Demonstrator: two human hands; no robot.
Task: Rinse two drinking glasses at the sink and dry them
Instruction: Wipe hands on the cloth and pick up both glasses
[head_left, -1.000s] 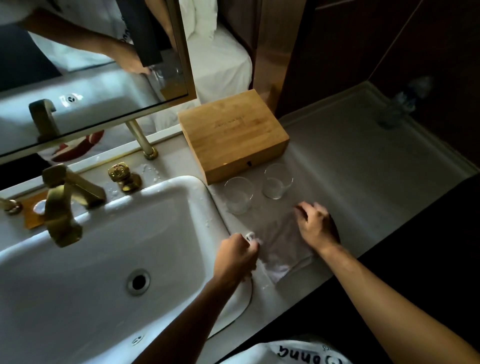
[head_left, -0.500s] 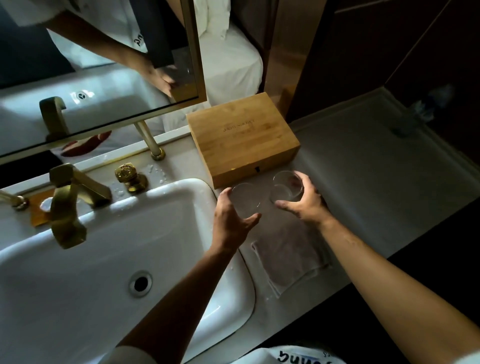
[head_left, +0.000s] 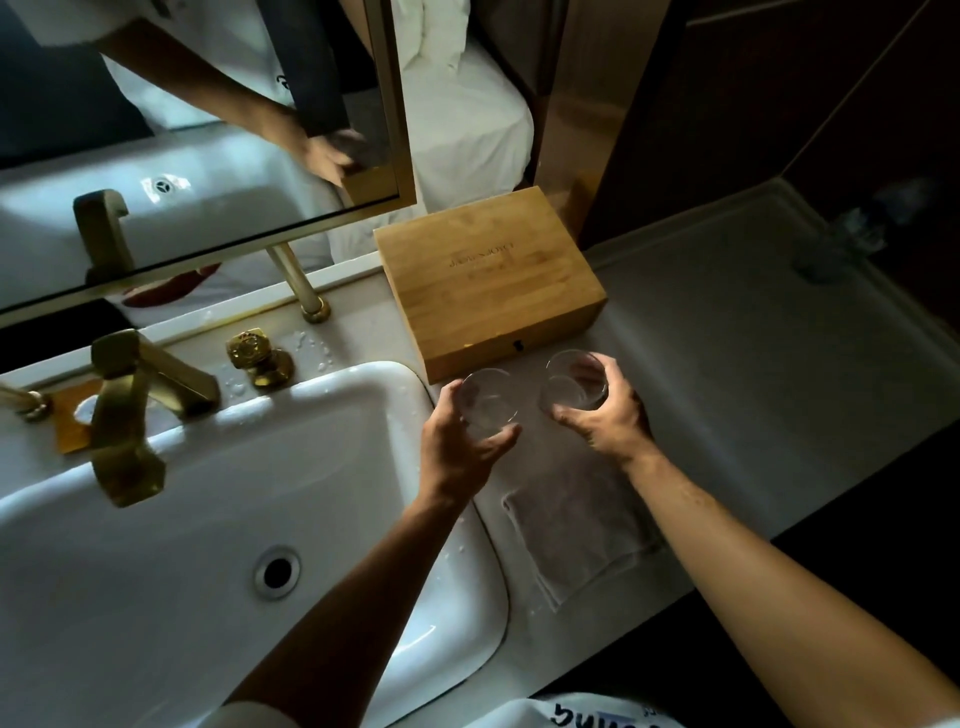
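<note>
At the bottom edge of the frame a strip of white shirt with dark lettering shows, and two bare forearms reach up from it toward the centre. Just above the lower right part of the white sink (head_left: 457, 618), a folded grey towel (head_left: 576, 540) lies flat on the pale counter (head_left: 753, 374), between the two forearms. Water drops sit on the sink's rim, and its round drain lies low in the basin toward the lower left. Further up, near the middle of the frame, the left hand (head_left: 457, 441) curls around the left glass (head_left: 488, 402), thumb on the near side and fingers on the far left side, grasping it. Just beside it, the right hand (head_left: 608, 421) wraps around the right glass (head_left: 574, 382) the same way, fingers along its right side and thumb below. Both glasses are clear, upright and close together but apart, just in front of the wooden box (head_left: 488, 275); whether they rest on the counter or are lifted off it cannot be told. At centre left the brass faucet (head_left: 130, 410) leans over the basin, with a brass knob (head_left: 257, 356) to its right. In the upper left a brass-framed mirror (head_left: 182, 130) reflects the sink and an arm, and a blurred bottle stands at the upper right.
</note>
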